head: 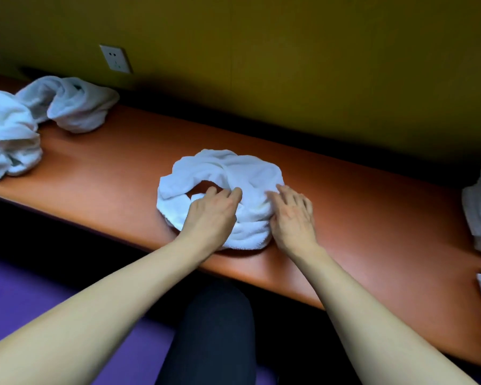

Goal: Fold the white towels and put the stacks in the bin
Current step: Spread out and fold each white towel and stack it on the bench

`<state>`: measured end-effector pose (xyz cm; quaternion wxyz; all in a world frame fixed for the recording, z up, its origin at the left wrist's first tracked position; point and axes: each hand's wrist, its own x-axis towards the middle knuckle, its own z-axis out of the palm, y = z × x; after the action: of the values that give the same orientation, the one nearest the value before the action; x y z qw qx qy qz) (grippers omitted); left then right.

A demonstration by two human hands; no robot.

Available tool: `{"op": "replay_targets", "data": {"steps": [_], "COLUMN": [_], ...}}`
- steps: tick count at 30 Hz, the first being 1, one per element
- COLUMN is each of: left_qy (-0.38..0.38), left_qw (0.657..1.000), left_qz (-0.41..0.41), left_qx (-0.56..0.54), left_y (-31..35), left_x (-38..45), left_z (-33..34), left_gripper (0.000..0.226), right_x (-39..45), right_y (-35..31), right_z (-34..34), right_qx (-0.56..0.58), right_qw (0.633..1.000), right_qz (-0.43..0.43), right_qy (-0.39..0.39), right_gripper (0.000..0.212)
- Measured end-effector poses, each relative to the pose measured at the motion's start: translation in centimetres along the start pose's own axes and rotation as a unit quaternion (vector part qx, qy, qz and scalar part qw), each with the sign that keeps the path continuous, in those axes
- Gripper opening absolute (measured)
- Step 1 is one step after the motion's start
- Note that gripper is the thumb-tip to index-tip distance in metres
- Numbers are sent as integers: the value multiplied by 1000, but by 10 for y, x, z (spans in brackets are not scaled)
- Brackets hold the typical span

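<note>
Bunching white towel | ring-shaped heap, no clear axis | hands on it

Left hand fingers curled, right hand flat.

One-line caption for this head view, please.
Both hands, left hand and right hand, work a crumpled white towel on the orange table; unfolded towels wait left.

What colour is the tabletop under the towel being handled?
Reddish-orange tabletop, seen in the head view.
</note>
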<state>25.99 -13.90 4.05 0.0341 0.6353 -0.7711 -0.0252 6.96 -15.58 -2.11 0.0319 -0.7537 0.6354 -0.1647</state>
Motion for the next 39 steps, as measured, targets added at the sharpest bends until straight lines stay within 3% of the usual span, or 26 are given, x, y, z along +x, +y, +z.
{"op": "replay_targets", "data": {"steps": [2, 4, 6, 8, 12, 16, 18, 21, 24, 26, 30, 33, 36, 39], "left_qy": [-24, -97, -143, -138, -157, -140, -111, -78, -113, -77, -18, -23, -28, -56], "left_qw": [999, 993, 988, 989, 982, 985, 987, 979, 941, 927, 930, 948, 955, 951], "left_qz": [43, 60, 56, 54, 55, 61, 103, 171, 137, 114, 103, 118, 135, 141], "left_qx": [-5, -25, -31, -11, 94, 76, 55, -72, -288, -348, -352, -296, -262, -270], "left_y": [-5, -13, -15, -12, -6, 4, 9, 21, 49, 59, 51, 44, 46, 48], "left_x": [16, 23, 21, 17, 7, 1, -1, -5, -16, -13, -10, -15, -24, -32], "left_z": [10, 25, 34, 35, 27, 18, 10, -15, -51, -72, -116, -149, -180, -209], "left_gripper": [46, 53, 56, 58, 64, 40, 29, 24, 24, 25, 40, 28, 37, 40], "right_x": [4, 3, -2, -9, -23, -36, -41, -41, -38, -36, -43, -55, -66, -72], "right_y": [2, 6, 14, 24, 36, 40, 41, 39, 34, 32, 39, 48, 53, 58], "right_z": [-1, -3, -10, -20, -44, -78, -97, -132, -171, -198, -247, -276, -294, -306], "right_qx": [0, 19, 52, 81, 133, 166, 199, 299, 344, 354, 304, 215, 103, 45], "right_qw": [999, 998, 997, 995, 990, 985, 979, 953, 936, 929, 945, 974, 994, 998], "right_qz": [-7, -14, -26, -30, -12, 34, 35, 46, 39, 33, 28, 3, -30, -19], "right_qy": [-46, -57, -48, -42, -42, -38, -22, 21, 68, 99, 115, 71, 17, 40], "right_gripper": [33, 22, 17, 16, 12, 11, 11, 11, 10, 10, 6, 14, 9, 12]}}
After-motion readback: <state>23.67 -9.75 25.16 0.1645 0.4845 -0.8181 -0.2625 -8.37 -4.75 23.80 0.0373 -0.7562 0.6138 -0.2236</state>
